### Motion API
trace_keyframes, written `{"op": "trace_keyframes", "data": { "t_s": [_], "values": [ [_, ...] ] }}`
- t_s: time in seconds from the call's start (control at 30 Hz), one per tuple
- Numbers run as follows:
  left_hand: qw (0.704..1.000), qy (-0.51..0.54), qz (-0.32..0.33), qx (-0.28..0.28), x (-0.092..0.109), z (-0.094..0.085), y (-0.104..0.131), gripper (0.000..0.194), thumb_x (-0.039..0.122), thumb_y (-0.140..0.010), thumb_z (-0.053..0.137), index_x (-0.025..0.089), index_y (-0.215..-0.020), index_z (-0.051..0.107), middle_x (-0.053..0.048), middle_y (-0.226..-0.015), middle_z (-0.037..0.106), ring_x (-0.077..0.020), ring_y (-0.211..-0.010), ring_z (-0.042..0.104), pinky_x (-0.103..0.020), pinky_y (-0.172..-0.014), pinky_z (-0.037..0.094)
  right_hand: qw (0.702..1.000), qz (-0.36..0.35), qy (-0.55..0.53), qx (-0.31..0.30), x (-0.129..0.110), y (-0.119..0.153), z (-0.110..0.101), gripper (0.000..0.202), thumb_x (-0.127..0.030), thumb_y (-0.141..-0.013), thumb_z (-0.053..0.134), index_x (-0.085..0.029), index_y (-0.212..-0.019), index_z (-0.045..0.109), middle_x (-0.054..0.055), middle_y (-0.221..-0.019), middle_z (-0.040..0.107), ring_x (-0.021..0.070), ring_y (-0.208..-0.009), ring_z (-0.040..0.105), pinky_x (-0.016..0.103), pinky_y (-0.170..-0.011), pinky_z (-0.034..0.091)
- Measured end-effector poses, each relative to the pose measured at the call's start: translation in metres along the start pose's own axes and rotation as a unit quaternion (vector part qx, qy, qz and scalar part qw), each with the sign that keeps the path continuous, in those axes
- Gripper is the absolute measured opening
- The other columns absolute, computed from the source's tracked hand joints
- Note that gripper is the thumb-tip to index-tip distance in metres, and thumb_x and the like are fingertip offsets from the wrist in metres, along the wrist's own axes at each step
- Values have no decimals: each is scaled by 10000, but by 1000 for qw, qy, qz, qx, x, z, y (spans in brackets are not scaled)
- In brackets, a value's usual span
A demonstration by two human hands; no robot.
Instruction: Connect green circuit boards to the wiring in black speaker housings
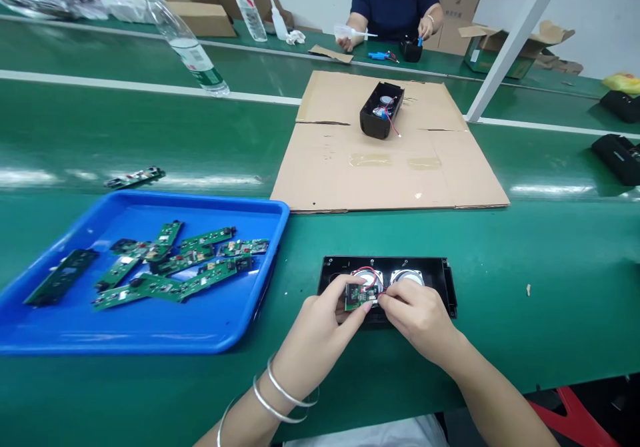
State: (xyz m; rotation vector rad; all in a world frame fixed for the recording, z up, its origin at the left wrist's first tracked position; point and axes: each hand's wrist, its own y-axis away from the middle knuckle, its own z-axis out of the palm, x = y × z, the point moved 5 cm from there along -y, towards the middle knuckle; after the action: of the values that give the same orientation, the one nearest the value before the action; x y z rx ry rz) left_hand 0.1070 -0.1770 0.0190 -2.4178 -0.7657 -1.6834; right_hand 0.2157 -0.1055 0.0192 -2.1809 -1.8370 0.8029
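The left hand (320, 330) holds a small green board (355, 298) over the left part of the black case (440, 281), its thumb and fingers clamped on the board's edges. That grip probably steadies the board while keeping its near right corner free for the other hand. The right hand (425, 319) has its fingers drawn together in a pinch at that corner, seemingly on the red wire (369, 269); the tip of what they grip is too covered to make out.

The case lies on the desk (500, 347) directly before the person, hollow side up, so that both speakers (407, 276) face upward within reach. Keeping the board just above it likely spares the short wire any strain.

To the left, a blue tray (220, 345) corrals a loose heap of boards (170, 287), presumably so they stay together and near the left hand. Beyond the case, a cardboard sheet (340, 187) lies under a second case (380, 125), perhaps to guard it from scratches. Across the desk a co-worker (395, 0) handles a black part (411, 50).
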Motion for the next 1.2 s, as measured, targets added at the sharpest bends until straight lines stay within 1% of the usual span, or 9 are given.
{"op": "trace_keyframes", "data": {
  "t_s": [0.13, 0.3, 0.4, 0.77, 0.87, 0.93, 1.03, 1.1, 1.2],
  "values": [
    [999, -38, 25, -1, 0, 2, -1, 204, 265, -782, 487, 194, -956, 564, -10, -713, 705, -184, -592, 671, -272, -555, 537, 999, -25, 41, -5, -8, 0, 1, 278, -96, -897, 392, -133, -753, 627, 39, -636, 585, 128, -566, 487, 244, -468, 344],
    [996, -50, 78, -8, 1, 4, 3, 225, 236, -817, 442, 207, -1001, 569, -33, -837, 713, -193, -745, 685, -271, -653, 547, 995, 87, -52, -5, 1, 6, 7, 216, -191, -915, 398, -142, -858, 600, 41, -667, 592, 136, -571, 533, 241, -506, 414],
    [993, -50, 102, -7, 1, 4, 5, 231, 218, -826, 425, 226, -997, 579, -28, -874, 714, -187, -776, 680, -271, -681, 546, 991, 109, -78, -29, 6, 6, 11, 206, -215, -917, 391, -148, -948, 584, 44, -687, 590, 145, -589, 546, 244, -514, 425],
    [990, -40, 133, 33, -4, 10, 8, 221, 195, -830, 413, 211, -977, 577, -34, -870, 706, -154, -680, 666, -244, -651, 527, 992, 112, -51, -23, 7, 3, 15, 294, -228, -925, 367, -148, -760, 597, 29, -595, 543, 129, -516, 481, 236, -466, 371],
    [989, -60, 132, 20, -3, 13, 7, 230, 193, -830, 395, 227, -976, 569, -24, -834, 707, -165, -667, 666, -265, -667, 524, 989, 127, -49, -58, 11, 3, 16, 222, -196, -891, 440, -164, -727, 586, 20, -600, 550, 131, -522, 496, 237, -471, 383],
    [991, -61, 122, 8, -2, 11, 7, 219, 215, -830, 400, 230, -983, 556, -19, -809, 708, -171, -650, 666, -267, -636, 519, 982, 138, -85, -96, 16, 4, 11, 73, -178, -846, 526, -176, -846, 598, 15, -662, 581, 138, -578, 541, 238, -513, 431],
    [993, -75, 91, 17, -2, 4, 6, 193, 280, -817, 439, 220, -965, 547, 8, -659, 681, -173, -526, 631, -263, -528, 490, 978, 139, -96, -122, 28, 6, -10, 443, -261, -731, 683, -213, -1136, 509, 84, -1013, 598, 214, -930, 575, 349, -765, 492],
    [994, -87, 67, 25, -2, -1, 5, 175, 317, -787, 482, 217, -914, 549, 43, -532, 617, -170, -450, 589, -256, -464, 459, 982, 118, -45, -144, 35, 7, -20, 817, -394, -599, 768, -208, -1289, 373, 164, -1295, 429, 318, -1212, 383, 530, -950, 360],
    [998, -57, 31, 17, -5, -4, 2, 161, 355, -743, 533, 219, -828, 530, 55, -501, 587, -173, -454, 591, -249, -441, 456, 970, 85, 25, -226, 41, 9, -16, 1134, -433, -474, 811, -146, -1386, 203, 228, -1386, 294, 381, -1295, 220, 657, -1004, 133]
  ]
}}
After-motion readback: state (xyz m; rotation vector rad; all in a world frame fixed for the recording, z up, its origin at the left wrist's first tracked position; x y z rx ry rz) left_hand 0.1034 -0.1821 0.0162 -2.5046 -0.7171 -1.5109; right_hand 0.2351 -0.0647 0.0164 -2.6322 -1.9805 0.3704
